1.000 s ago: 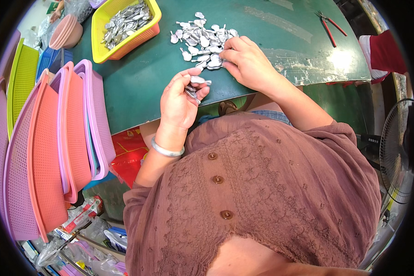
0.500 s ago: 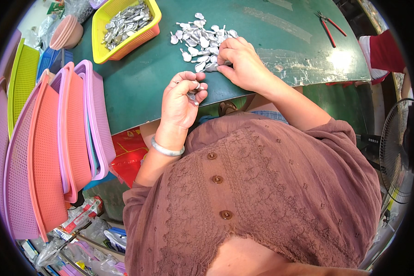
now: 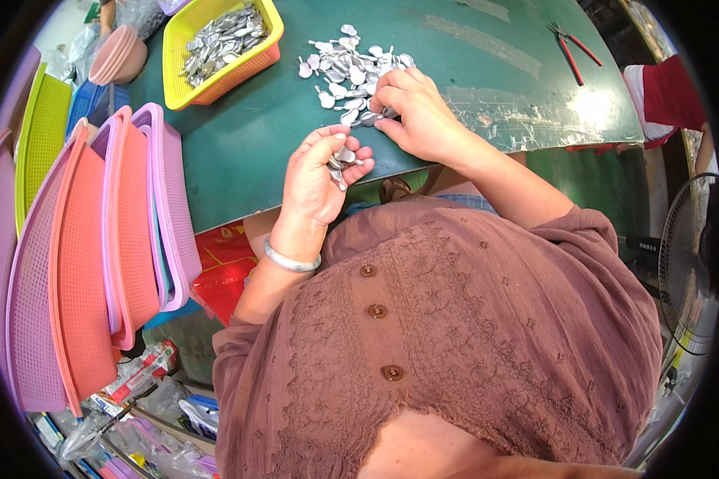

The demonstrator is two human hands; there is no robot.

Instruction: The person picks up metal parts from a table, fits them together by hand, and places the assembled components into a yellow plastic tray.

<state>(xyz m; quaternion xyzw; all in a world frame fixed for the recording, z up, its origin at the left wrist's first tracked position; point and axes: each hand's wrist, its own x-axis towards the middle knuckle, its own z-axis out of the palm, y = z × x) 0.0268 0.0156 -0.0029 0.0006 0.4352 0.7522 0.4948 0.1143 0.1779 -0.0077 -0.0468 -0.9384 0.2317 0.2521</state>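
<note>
A loose pile of small flat silver metal pieces (image 3: 356, 73), each rounded with a narrow tail, lies on the green table in front of me. My right hand (image 3: 414, 112) is at the pile's near right edge, its thumb and fingertips closing on pieces there; the fingers partly hide what they grip. Just left of it, above the table's front edge, my left hand (image 3: 321, 172) is turned palm up. Its curled fingers cradle several of the same silver pieces (image 3: 343, 160), with thumb resting against them.
A yellow and pink basket (image 3: 224, 84) full of silver pieces stands at the far left. Red-handled pliers (image 3: 571, 56) lie at the far right. Stacked pink, purple and green plastic baskets (image 3: 88, 279) line the left side. A fan (image 3: 687, 263) stands at right.
My left fingers have loosened and spread a little, baring more of the pieces in the palm. The right hand has shifted slightly left and down at the pile's edge.
</note>
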